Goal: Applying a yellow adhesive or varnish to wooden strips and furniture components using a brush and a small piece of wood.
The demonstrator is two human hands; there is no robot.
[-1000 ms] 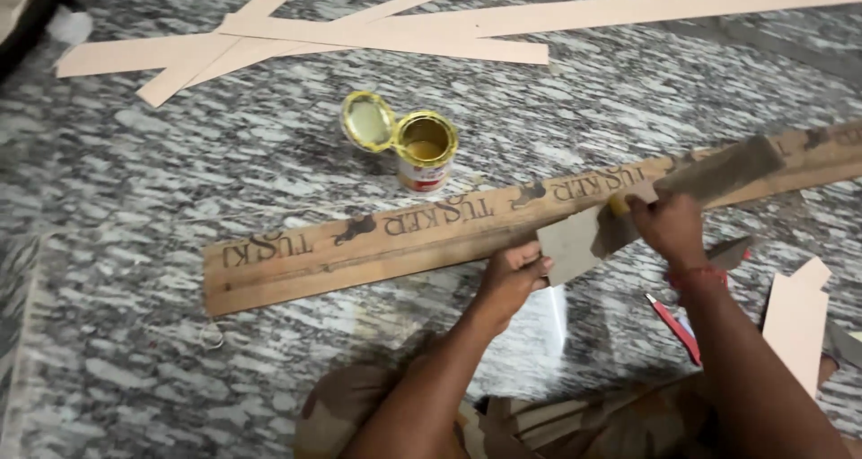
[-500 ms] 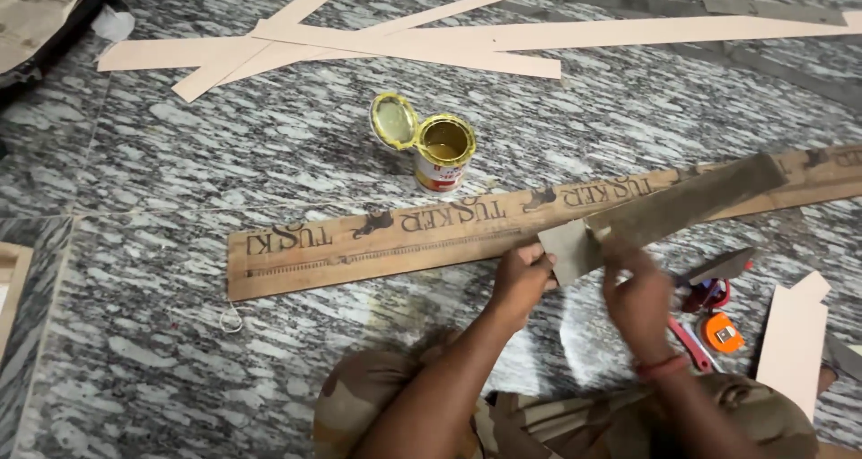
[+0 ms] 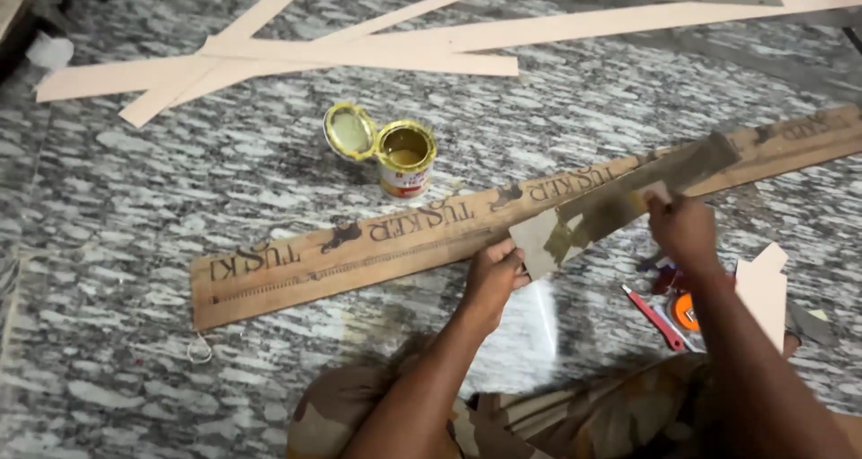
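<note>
floor (image 3: 135, 270): grey and white speckled stone, carrying everything in view.
pale strips (image 3: 359, 50): several long thin light boards are lying crossed over each other at the far side of the floor.
long board (image 3: 377, 243): a brown plank with dark printing is lying flat and slanting from lower left to upper right, just in front of the person.
left hand (image 3: 492, 275): it is pressing on the near edge of the long board, its fingers closed on the lower left corner of the stained card.
right hand (image 3: 682, 230): its fingers are gripping the stained card further along, near its middle, above the long board.
stained card (image 3: 620, 198): a narrow grey-brown piece smeared with yellowish paste is being held by both hands, tilted and resting across the long board.
tin (image 3: 406, 158): a small open can with yellowish paste inside is standing just beyond the long board; its round lid (image 3: 350, 131) is leaning beside it, touching.
pale offcut (image 3: 763, 288): a small light piece is lying to the right of the right forearm.
red tool (image 3: 654, 317): lying on the floor near the right wrist, beside an orange round thing too blurred to tell.
</note>
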